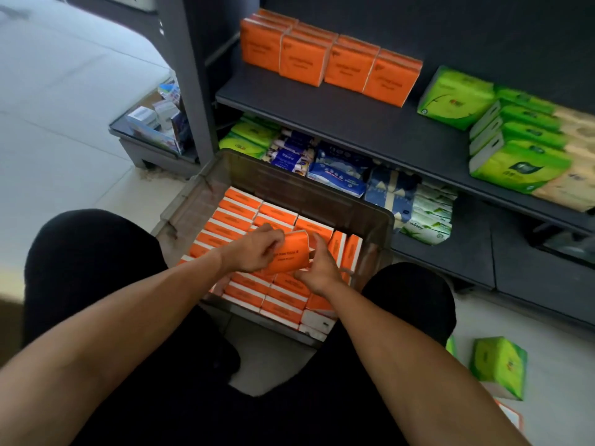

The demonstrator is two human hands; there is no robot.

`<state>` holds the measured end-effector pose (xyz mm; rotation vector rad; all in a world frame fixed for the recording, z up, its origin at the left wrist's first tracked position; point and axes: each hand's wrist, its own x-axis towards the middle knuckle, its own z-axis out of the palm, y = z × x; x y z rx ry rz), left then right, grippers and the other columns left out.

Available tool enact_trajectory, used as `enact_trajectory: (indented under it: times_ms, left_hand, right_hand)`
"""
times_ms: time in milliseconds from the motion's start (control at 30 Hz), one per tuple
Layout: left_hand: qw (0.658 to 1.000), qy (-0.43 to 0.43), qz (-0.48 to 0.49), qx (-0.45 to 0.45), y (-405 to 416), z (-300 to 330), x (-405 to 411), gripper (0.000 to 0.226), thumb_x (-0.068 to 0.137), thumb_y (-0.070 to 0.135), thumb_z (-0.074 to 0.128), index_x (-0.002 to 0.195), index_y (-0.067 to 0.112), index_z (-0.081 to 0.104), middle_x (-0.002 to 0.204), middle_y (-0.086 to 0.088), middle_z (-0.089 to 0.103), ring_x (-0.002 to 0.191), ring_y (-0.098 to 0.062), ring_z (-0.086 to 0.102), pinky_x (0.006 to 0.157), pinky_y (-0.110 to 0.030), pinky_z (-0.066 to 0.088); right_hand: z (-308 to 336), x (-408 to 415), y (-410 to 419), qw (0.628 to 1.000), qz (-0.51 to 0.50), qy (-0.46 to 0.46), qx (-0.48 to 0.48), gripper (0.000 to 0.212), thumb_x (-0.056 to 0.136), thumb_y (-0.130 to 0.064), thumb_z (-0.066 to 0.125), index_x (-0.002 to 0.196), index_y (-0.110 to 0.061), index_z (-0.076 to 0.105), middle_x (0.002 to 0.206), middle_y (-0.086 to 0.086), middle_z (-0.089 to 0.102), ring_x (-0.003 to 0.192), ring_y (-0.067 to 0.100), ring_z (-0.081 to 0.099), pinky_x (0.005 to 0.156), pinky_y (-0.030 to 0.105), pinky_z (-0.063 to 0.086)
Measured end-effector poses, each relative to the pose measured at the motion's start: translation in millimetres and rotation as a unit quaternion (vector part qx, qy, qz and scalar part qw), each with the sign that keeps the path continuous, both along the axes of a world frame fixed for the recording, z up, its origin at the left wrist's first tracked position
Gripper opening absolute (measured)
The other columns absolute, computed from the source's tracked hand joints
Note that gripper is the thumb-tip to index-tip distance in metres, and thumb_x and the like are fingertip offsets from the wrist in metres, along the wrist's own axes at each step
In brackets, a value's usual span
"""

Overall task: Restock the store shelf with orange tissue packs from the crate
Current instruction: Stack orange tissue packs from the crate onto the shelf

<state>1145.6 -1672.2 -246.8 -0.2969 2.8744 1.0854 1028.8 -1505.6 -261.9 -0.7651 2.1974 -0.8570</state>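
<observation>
I am at the picking step: one orange pack (287,252) is up out of the crate (370,217), held just above the packed rows, toward the crate's right half. My left hand (254,249) curls over the pack's upper left edge, fingers wrapped on its top. My right hand (317,267) has it from the crate's right side, thumb low at the bottom edge and fingers up along the far end. So both hands are closed on this one pack, and it tilts with its printed face toward me.

Both forearms reach down and forward from my knees, wrists meeting over the crate's middle.

Next, I judge, the pack must go up and beyond the crate to the shelf (354,120), where a row of orange packs (331,61) stands upright already. Bare shelf lies in front of that row, and between it and the green packs (457,98), farther right of the crate. One hand would do for the carry; the pack should arrive upright, face out, snug against its neighbours. The crate still holds many packs, so much of the restocking remains.
</observation>
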Motion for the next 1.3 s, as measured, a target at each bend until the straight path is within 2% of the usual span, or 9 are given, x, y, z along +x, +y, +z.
enact_trajectory:
  times_ms: [167, 267, 367, 467, 600, 933, 1100, 1233, 1300]
  left_hand:
    - [0.988, 0.104, 0.110, 0.039, -13, 23, -13, 0.060, 0.065, 0.010, 0.057, 0.123, 0.020, 0.048, 0.117, -0.003, 0.051, 0.110, -0.019, 0.051, 0.092, -0.033, 0.044]
    - [0.966, 0.135, 0.204, 0.086, -18, 42, -26, 0.073, 0.073, 0.006, 0.068, 0.139, 0.020, 0.041, 0.126, -0.006, 0.048, 0.109, -0.019, 0.057, 0.076, -0.022, 0.048]
    - [0.930, 0.167, 0.286, 0.158, -20, 55, -41, 0.063, 0.076, -0.002, 0.074, 0.129, 0.016, 0.045, 0.117, -0.002, 0.054, 0.098, -0.017, 0.063, 0.067, -0.022, 0.052]
    - [0.896, 0.201, 0.335, 0.211, -28, 69, -60, 0.041, 0.078, -0.001, 0.076, 0.104, 0.018, 0.051, 0.102, -0.005, 0.063, 0.093, -0.024, 0.067, 0.080, -0.036, 0.058]
    - [0.875, 0.259, 0.348, 0.216, -41, 93, -96, 0.035, 0.078, -0.001, 0.078, 0.095, 0.019, 0.054, 0.094, -0.006, 0.065, 0.094, -0.024, 0.067, 0.083, -0.027, 0.056]
    - [0.903, 0.272, 0.331, 0.025, -80, 128, -198, 0.044, 0.084, 0.034, 0.076, 0.124, 0.023, 0.061, 0.113, 0.002, 0.052, 0.095, -0.009, 0.054, 0.084, -0.022, 0.042]
    - [0.912, 0.229, 0.328, 0.086, -95, 124, -244, 0.056, 0.082, 0.031, 0.078, 0.134, 0.023, 0.057, 0.115, -0.001, 0.055, 0.094, -0.011, 0.057, 0.081, -0.023, 0.045]
    - [0.908, 0.217, 0.344, 0.101, -113, 122, -267, 0.041, 0.083, 0.023, 0.075, 0.122, 0.017, 0.064, 0.100, 0.005, 0.055, 0.102, -0.019, 0.061, 0.088, -0.032, 0.051]
    - [0.896, 0.217, 0.372, 0.108, -129, 120, -274, 0.048, 0.083, 0.023, 0.075, 0.128, 0.019, 0.059, 0.110, 0.000, 0.052, 0.107, -0.023, 0.059, 0.093, -0.035, 0.051]
  right_hand:
    - [27, -12, -2, 0.994, 0.037, 0.099, -0.025, 0.099, 0.079, -0.027, 0.076, 0.149, -0.046, 0.009, 0.132, 0.010, 0.056, 0.109, 0.029, 0.061, 0.094, 0.041, 0.051]
    - [48, -26, -6, 0.988, 0.042, 0.138, -0.056, 0.091, 0.080, -0.031, 0.076, 0.146, -0.046, 0.015, 0.127, 0.008, 0.057, 0.107, 0.025, 0.061, 0.092, 0.042, 0.052]
    - [70, -45, -12, 0.981, 0.036, 0.169, -0.087, 0.087, 0.081, -0.032, 0.075, 0.145, -0.045, 0.017, 0.128, 0.004, 0.057, 0.109, 0.021, 0.061, 0.092, 0.042, 0.052]
    - [91, -67, -24, 0.972, 0.040, 0.202, -0.109, 0.085, 0.083, -0.035, 0.074, 0.145, -0.042, 0.017, 0.128, 0.003, 0.059, 0.109, 0.023, 0.062, 0.089, 0.041, 0.054]
    - [126, -100, -46, 0.956, 0.047, 0.266, -0.118, 0.083, 0.084, -0.035, 0.072, 0.147, -0.037, 0.018, 0.125, 0.007, 0.059, 0.105, 0.028, 0.063, 0.083, 0.041, 0.054]
    - [166, -200, -97, 0.935, 0.030, 0.333, -0.117, 0.066, 0.090, -0.029, 0.067, 0.137, -0.038, 0.023, 0.119, 0.008, 0.062, 0.097, 0.031, 0.065, 0.077, 0.044, 0.055]
    - [159, -245, -124, 0.933, 0.037, 0.350, -0.071, 0.062, 0.092, -0.025, 0.063, 0.139, -0.035, 0.024, 0.115, 0.011, 0.063, 0.099, 0.035, 0.064, 0.078, 0.042, 0.054]
    - [148, -273, -146, 0.939, 0.038, 0.335, -0.066, 0.060, 0.093, -0.022, 0.061, 0.140, -0.032, 0.025, 0.116, 0.013, 0.061, 0.101, 0.036, 0.063, 0.081, 0.043, 0.053]
    - [144, -285, -158, 0.941, 0.034, 0.328, -0.071, 0.058, 0.094, -0.021, 0.059, 0.141, -0.030, 0.027, 0.117, 0.015, 0.060, 0.101, 0.036, 0.062, 0.082, 0.042, 0.053]
